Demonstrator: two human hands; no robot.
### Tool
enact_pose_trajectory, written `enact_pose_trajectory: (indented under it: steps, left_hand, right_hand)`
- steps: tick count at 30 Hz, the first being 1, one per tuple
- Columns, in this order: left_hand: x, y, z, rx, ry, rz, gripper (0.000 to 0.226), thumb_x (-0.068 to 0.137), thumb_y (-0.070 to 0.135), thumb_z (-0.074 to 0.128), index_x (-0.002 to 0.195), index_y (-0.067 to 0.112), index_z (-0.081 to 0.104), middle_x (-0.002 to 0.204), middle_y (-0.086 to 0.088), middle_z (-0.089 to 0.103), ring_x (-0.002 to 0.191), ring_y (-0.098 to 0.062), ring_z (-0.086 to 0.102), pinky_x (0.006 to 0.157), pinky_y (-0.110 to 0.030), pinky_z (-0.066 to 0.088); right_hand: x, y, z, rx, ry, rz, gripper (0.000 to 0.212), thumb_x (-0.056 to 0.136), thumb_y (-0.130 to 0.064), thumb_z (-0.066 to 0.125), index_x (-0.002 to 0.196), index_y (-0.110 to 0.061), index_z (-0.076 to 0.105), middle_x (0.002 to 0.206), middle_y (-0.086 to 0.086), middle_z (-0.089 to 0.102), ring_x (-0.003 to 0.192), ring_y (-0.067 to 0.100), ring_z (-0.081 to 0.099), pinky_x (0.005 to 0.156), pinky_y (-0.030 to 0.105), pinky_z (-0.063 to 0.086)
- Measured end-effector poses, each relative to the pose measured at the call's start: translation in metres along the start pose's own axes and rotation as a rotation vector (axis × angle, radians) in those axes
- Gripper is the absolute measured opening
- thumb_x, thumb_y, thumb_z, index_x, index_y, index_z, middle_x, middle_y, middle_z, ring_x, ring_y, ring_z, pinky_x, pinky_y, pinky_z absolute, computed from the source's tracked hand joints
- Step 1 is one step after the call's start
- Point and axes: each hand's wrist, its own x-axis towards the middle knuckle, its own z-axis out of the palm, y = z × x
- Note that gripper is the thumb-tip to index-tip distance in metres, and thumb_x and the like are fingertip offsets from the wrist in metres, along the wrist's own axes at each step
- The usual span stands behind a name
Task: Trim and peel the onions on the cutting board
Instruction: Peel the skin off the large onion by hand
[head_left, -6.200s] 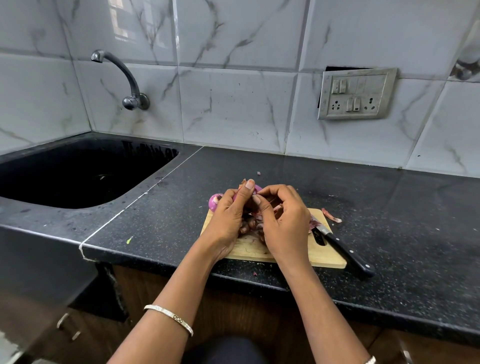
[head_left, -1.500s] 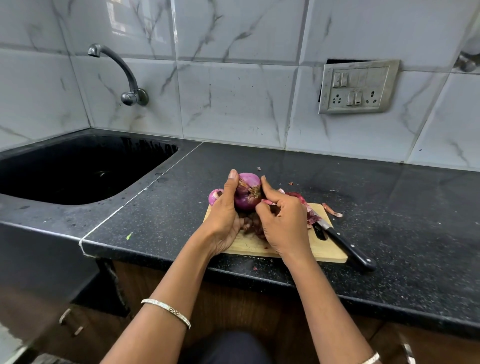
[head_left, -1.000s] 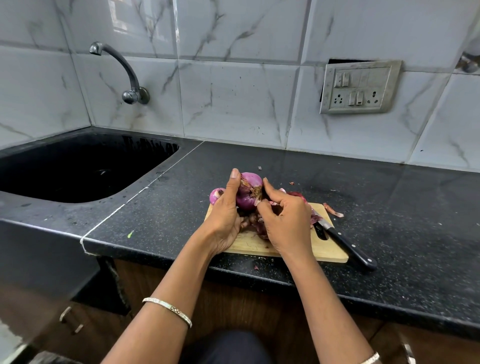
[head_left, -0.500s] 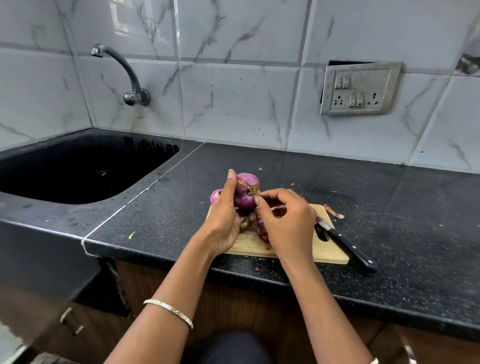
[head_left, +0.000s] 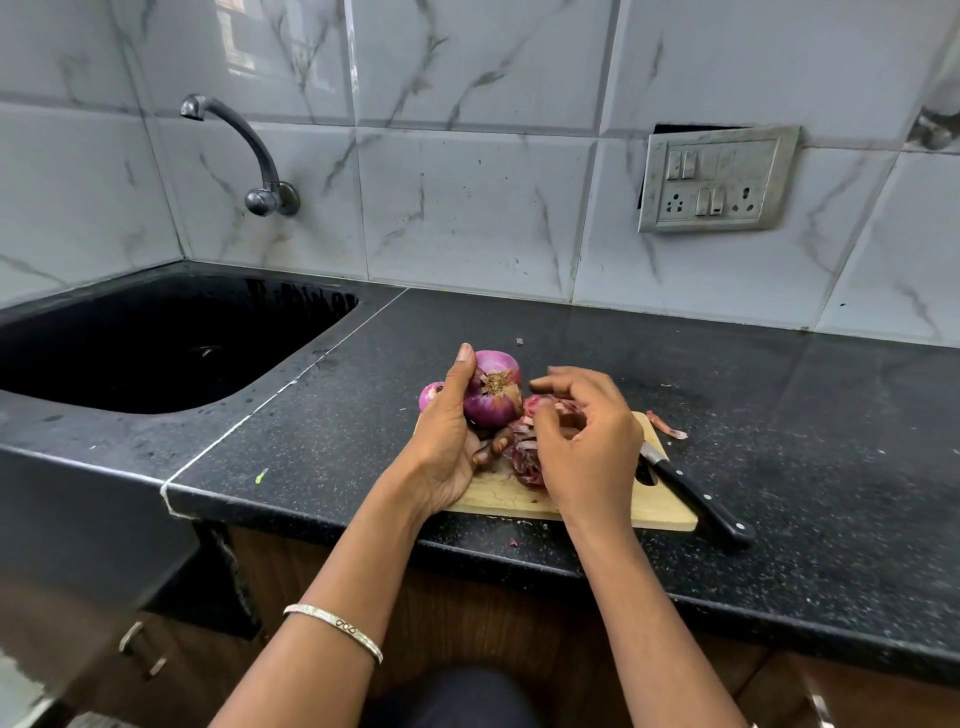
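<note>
Firmly onion (head_left: 492, 391) in left hand (head_left: 448, 441)

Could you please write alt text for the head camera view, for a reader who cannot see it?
A person's left hand grips a red onion above a wooden cutting board on a black counter, while the right hand, fingers loosely curled, hovers beside it over a pile of onion peels. A black-handled knife lies at the board's right edge; a dark sink sits left.
</note>
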Motion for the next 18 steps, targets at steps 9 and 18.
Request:
enact_pose_trajectory:
  steps: [9, 18]
  left_hand:
    - [0.0061, -0.003, -0.0058, -0.016, -0.03, -0.002, 0.066, 0.099, 0.063, 0.046, 0.072, 0.014, 0.081, 0.078, -0.009, 0.072, 0.06, -0.017, 0.058, 0.045, -0.019, 0.047]
    - [0.0093, -0.0056, -0.0078, 0.005, -0.049, -0.011, 0.059, 0.098, 0.06, 0.048, 0.079, 0.016, 0.082, 0.09, -0.012, 0.073, 0.069, -0.017, 0.061, 0.054, -0.022, 0.043]
  right_hand:
    - [-0.0008, -0.0016, 0.0005, 0.11, -0.14, 0.081, 0.02, 0.083, -0.032, 0.084, 0.095, -0.021, 0.074, 0.091, -0.011, 0.072, 0.088, 0.005, 0.067, 0.075, 0.018, 0.051]
    - [0.0029, 0.003, 0.0017, 0.221, -0.163, 0.194, 0.008, 0.084, -0.017, 0.082, 0.088, -0.02, 0.075, 0.087, -0.008, 0.074, 0.085, 0.006, 0.069, 0.074, 0.015, 0.048]
